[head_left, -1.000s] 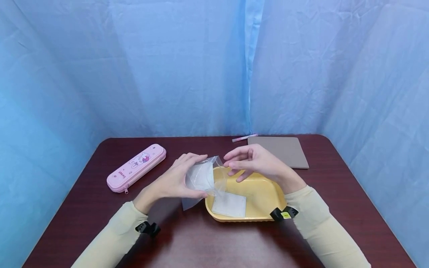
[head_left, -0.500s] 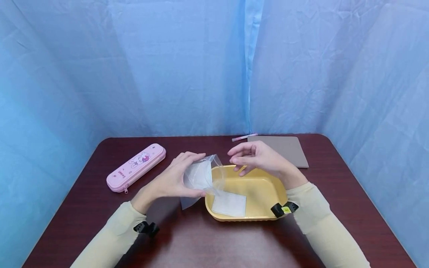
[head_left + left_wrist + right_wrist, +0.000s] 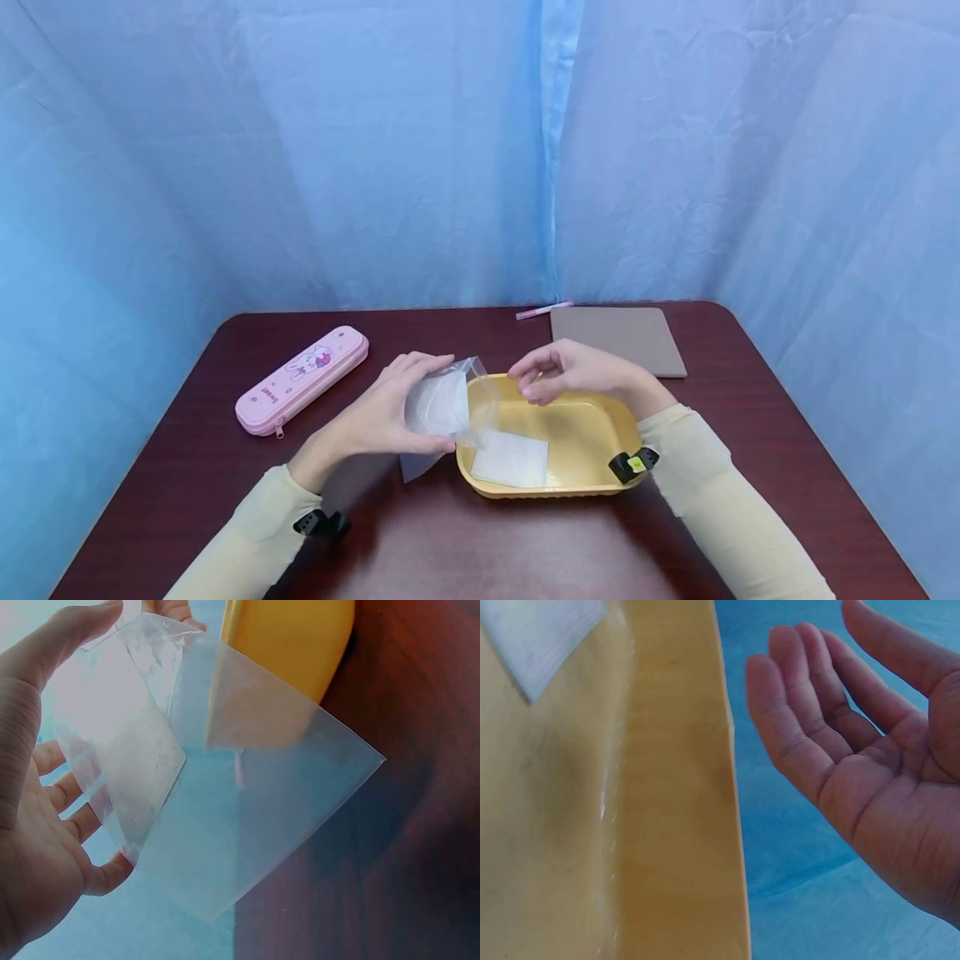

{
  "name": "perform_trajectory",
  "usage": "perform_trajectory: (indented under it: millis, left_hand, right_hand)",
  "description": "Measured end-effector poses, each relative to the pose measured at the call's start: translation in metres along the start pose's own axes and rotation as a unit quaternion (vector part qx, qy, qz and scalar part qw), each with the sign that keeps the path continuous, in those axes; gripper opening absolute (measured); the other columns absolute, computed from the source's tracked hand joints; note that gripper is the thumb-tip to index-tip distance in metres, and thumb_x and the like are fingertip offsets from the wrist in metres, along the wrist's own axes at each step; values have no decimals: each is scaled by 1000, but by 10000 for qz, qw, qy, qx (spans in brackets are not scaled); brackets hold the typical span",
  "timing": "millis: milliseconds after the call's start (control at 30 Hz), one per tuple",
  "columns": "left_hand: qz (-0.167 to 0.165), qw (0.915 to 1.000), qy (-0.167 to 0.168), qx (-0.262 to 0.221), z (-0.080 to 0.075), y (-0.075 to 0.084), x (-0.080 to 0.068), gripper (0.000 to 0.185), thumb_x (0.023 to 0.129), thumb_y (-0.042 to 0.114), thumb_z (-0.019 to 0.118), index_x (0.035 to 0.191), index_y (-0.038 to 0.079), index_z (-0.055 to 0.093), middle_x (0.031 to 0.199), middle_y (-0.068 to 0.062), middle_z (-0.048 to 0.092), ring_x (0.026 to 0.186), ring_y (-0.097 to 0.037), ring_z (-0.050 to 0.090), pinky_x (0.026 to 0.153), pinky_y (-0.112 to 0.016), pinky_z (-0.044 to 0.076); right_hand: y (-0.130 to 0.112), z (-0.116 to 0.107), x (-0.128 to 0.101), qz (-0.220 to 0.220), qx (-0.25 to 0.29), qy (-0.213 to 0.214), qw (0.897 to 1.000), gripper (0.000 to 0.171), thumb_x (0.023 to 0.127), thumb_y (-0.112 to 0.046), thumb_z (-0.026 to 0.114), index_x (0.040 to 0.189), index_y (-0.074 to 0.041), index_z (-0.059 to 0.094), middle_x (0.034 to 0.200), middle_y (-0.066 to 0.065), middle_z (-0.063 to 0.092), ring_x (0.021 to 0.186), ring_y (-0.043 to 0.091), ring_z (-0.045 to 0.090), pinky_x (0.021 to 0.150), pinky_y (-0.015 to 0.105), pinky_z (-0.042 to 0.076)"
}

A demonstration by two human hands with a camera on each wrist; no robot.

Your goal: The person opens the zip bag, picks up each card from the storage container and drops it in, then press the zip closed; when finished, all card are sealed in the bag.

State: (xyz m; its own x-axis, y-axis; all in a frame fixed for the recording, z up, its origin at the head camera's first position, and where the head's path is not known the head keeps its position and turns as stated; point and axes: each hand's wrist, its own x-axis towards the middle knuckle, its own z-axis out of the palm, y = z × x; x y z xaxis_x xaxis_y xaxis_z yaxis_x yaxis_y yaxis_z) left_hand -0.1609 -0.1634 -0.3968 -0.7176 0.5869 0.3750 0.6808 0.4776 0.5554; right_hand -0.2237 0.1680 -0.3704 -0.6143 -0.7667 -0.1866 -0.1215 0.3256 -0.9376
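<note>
My left hand (image 3: 390,412) grips a clear plastic bag (image 3: 442,408) with a white sheet inside, held upright at the left rim of a yellow tray (image 3: 592,433). In the left wrist view the bag (image 3: 225,795) hangs from my fingers (image 3: 67,817) beside the tray (image 3: 292,637). A white square pad (image 3: 512,458) lies flat in the tray's near left corner. My right hand (image 3: 558,371) hovers over the tray's far rim, fingers loosely curved and holding nothing. In the right wrist view its palm (image 3: 870,750) is bare beside the tray's wall (image 3: 675,787).
A pink pencil case (image 3: 303,379) lies on the dark red table (image 3: 480,542) to the left. A brown flat pad (image 3: 618,337) and a pink pen (image 3: 542,311) sit at the far edge. Blue curtains close in the table on three sides.
My right hand has moved slightly right and down, away from the bag's mouth, over the tray's far rim. The left hand and bag have shifted a little lower.
</note>
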Motion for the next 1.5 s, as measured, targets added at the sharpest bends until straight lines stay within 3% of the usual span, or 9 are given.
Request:
perform_trajectory:
  millis: [267, 767, 1067, 1200, 1367, 1500]
  left_hand:
    - [116, 9999, -31, 52, 11, -3, -14, 103, 68, 56, 89, 151, 15, 45, 137, 3, 54, 123, -18, 45, 99, -48, 38]
    - [96, 9999, -74, -58, 17, -2, -21, 103, 68, 57, 89, 150, 11, 47, 136, 5, 54, 124, -17, 45, 100, -51, 37]
    - [90, 9999, -99, -38, 21, -1, -23, 102, 68, 58, 89, 150, 14, 47, 136, 6, 53, 124, -16, 45, 99, -50, 36]
    - [112, 9999, -94, -9, 22, -1, -23, 102, 68, 58, 88, 150, 13, 47, 136, 5, 53, 125, -16, 45, 99, -51, 37]
    - [51, 9999, -140, -12, 21, 0, -23, 102, 68, 59, 88, 150, 15, 47, 137, 5, 53, 125, -15, 44, 99, -50, 37]
    - [42, 9999, -155, -33, 21, 0, -23, 102, 68, 58, 88, 150, 13, 47, 137, 6, 53, 125, -15, 44, 99, -50, 36]
  right_hand:
    - [10, 1, 2, 154, -511, -391, 9978, 47, 93, -9, 73, 132, 12, 58, 114, 30, 65, 105, 49, 63, 83, 36, 57]
    - [21, 1, 8, 518, -584, -1179, 9900, 51, 90, -5, 75, 136, 9, 57, 118, 25, 66, 98, 39, 69, 82, 37, 57]
    - [30, 7, 13, 693, -750, -1275, 9866, 53, 88, 0, 75, 137, 8, 55, 116, 18, 67, 91, 18, 70, 82, 32, 57]
    - [32, 8, 14, 686, -578, -1517, 9843, 57, 88, -1, 75, 141, 6, 53, 120, 18, 64, 91, 19, 70, 82, 34, 57]
    - [37, 7, 15, 689, -163, -1619, 9843, 60, 88, 2, 74, 144, 1, 52, 122, 21, 61, 91, 27, 70, 84, 46, 57]
    - [37, 8, 15, 767, -155, -1551, 9848, 62, 87, 5, 73, 145, 1, 50, 122, 21, 59, 93, 29, 69, 84, 43, 57]
